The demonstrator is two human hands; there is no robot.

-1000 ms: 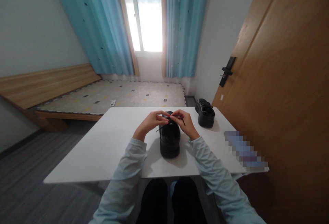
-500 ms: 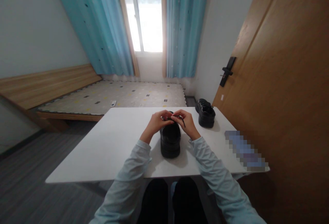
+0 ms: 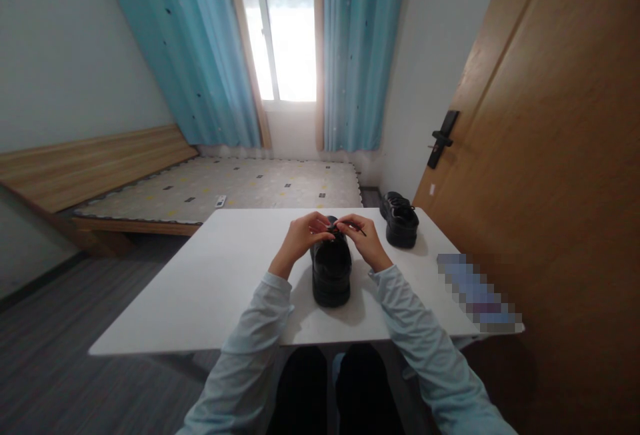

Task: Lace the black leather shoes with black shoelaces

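A white table (image 3: 200, 295) fills the near ground. At its middle stands a black shoe (image 3: 331, 272), toe toward the viewer. Over its far end the left hand (image 3: 300, 238) and right hand (image 3: 363, 240) meet, each pinching the lace (image 3: 350, 225) (thin, dark). Farther right sits a second shoe (image 3: 399, 220).

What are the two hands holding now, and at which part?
Both the left hand and right hand pinch the thin black shoelace near its ends, above the black leather shoe.

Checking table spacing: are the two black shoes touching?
Apart. The head view shows bare white table between the near shoe and the far shoe.
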